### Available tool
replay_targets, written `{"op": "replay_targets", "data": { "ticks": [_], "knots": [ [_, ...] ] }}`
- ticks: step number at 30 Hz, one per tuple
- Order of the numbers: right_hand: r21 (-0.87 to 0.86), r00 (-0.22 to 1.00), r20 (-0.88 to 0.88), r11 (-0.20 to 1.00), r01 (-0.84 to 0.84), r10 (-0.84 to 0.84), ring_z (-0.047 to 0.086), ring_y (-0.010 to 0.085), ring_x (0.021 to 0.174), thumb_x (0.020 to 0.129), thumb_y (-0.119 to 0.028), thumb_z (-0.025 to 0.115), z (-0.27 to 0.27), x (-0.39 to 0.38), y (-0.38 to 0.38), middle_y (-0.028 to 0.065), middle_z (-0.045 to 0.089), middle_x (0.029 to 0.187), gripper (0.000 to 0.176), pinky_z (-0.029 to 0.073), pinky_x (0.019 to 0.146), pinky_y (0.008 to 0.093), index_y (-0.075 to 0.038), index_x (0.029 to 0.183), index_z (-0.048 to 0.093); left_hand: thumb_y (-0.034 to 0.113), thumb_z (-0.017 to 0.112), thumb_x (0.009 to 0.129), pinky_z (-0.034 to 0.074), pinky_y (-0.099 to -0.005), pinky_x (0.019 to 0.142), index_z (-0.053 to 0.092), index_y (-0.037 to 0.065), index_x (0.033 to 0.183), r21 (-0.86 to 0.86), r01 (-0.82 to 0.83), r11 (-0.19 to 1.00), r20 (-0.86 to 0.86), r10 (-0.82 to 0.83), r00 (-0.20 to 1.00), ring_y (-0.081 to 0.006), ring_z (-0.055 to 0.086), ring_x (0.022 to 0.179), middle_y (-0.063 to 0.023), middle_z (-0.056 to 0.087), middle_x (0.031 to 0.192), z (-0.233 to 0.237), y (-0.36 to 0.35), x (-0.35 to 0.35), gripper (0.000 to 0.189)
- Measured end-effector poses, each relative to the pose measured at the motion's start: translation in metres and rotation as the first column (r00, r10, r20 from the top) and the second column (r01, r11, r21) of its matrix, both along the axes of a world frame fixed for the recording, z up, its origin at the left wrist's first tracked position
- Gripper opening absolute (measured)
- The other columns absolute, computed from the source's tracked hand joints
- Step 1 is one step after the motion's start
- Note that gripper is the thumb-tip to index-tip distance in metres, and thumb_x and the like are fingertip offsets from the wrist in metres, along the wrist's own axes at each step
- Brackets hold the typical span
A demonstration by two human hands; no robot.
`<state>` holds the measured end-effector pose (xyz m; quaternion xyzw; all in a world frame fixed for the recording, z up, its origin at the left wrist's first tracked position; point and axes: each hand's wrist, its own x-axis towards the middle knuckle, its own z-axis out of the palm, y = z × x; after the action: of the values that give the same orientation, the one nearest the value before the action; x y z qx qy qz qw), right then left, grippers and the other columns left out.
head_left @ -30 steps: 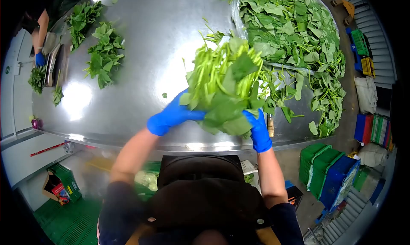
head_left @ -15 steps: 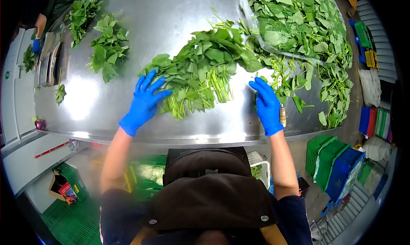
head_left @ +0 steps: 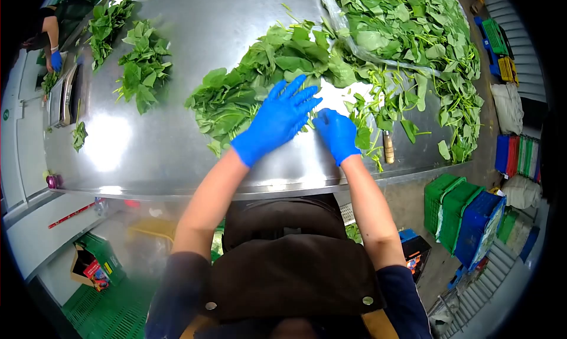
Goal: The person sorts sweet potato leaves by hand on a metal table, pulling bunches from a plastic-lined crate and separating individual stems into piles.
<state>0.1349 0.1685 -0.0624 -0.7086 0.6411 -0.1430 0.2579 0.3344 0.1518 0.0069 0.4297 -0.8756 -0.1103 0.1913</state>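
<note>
A wide row of leafy greens (head_left: 236, 96) lies on the steel table in front of me, its cut stems toward my body. My left hand (head_left: 277, 120), in a blue glove, rests over the stem ends with fingers stretched out and slightly spread. Just right of it, my right hand (head_left: 338, 135), gloved too, has its fingers curled in beside the stems; whatever they hold is hidden. To the right of that hand lies a wooden handle (head_left: 388, 148), the rest of the tool covered by loose stems (head_left: 378, 111).
A large heap of greens (head_left: 407, 31) on clear plastic (head_left: 360, 52) fills the table's right side. Two smaller bunches (head_left: 144, 67) (head_left: 106, 31) lie left. Another person's blue-gloved hand (head_left: 56, 60) is at far left. Stacked crates (head_left: 455, 215) stand right of the table.
My left hand has moved right from the row's left end onto the stems. My right hand has moved left toward it, and its fingers have curled. The view has shifted slightly.
</note>
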Motion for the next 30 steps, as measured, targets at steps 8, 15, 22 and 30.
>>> {"op": "replay_targets", "data": {
  "ticks": [8, 15, 22, 30],
  "knots": [
    [0.202, 0.442, 0.798, 0.873, 0.444, -0.409, 0.051, 0.007, 0.061, 0.087, -0.012, 0.059, 0.067, -0.047, 0.008, 0.0, 0.056, 0.07, 0.007, 0.041, 0.055, 0.0202, -0.005, 0.086, 0.058, 0.026, 0.065, 0.077, 0.027, -0.0441, 0.107, 0.041, 0.014, 0.135, 0.202, -0.401, 0.894, -0.028, 0.415, 0.909, -0.0382, 0.027, 0.132, -0.0143, 0.038, 0.14, -0.053, -0.006, 0.044, 0.064],
    [0.431, 0.29, 0.807, 0.849, 0.306, -0.515, 0.053, 0.0096, 0.06, 0.087, -0.009, 0.059, 0.041, -0.063, 0.026, 0.0026, 0.058, 0.074, 0.008, 0.044, 0.057, 0.0223, -0.003, 0.092, 0.059, 0.011, 0.063, 0.076, 0.038, -0.04, 0.099, 0.051, 0.01, 0.126, 0.069, -0.43, 0.9, -0.179, 0.435, 0.882, -0.0343, 0.045, 0.121, -0.0143, 0.051, 0.127, -0.017, -0.008, 0.016, 0.052],
    [0.347, 0.399, 0.825, 0.917, 0.198, -0.399, 0.054, 0.0085, 0.062, 0.084, -0.002, 0.059, 0.066, -0.055, 0.035, 0.0013, 0.058, 0.076, 0.011, 0.043, 0.057, 0.0221, -0.001, 0.094, 0.059, 0.018, 0.058, 0.087, 0.048, -0.0258, 0.069, 0.062, 0.0, 0.102, 0.859, 0.439, 0.263, -0.409, 0.868, 0.281, -0.0112, 0.06, 0.076, -0.006, 0.065, 0.084, -0.008, 0.018, -0.085, 0.023],
    [0.276, 0.298, 0.888, 0.923, 0.267, -0.351, 0.057, 0.0142, 0.068, 0.086, -0.008, 0.058, 0.093, -0.058, 0.06, 0.0074, 0.061, 0.087, 0.013, 0.047, 0.062, 0.0261, -0.002, 0.097, 0.056, 0.019, 0.059, 0.085, 0.051, -0.03, 0.068, 0.063, 0.001, 0.103, 0.834, 0.289, 0.469, -0.527, 0.832, 0.171, -0.0227, 0.065, 0.076, -0.0112, 0.064, 0.087, -0.037, 0.029, -0.09, 0.026]
  ]
}}
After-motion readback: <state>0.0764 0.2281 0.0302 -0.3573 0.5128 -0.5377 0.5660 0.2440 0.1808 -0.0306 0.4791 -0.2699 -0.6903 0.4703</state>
